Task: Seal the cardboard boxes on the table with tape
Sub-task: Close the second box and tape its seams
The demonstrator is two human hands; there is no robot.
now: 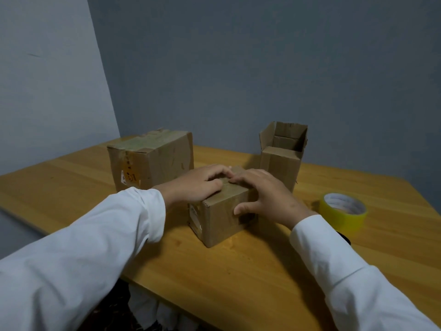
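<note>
- grey-blue walls stood behind a wooden table [238,271].
- the small box [222,211] sat at the table's middle, both hands on it.
- the left hand [198,185] lay flat on its top, fingers relaxed.
- the right hand [267,194] pressed its top, thumb against the side.
- a taped box [152,158] stood behind on the left, an open box [281,158] behind on the right.
- the yellow tape roll [343,211] lay on the table to the right.

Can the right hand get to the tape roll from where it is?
Probably yes: the right hand rests on the small box, and only bare table lies between it and the tape roll.
</note>
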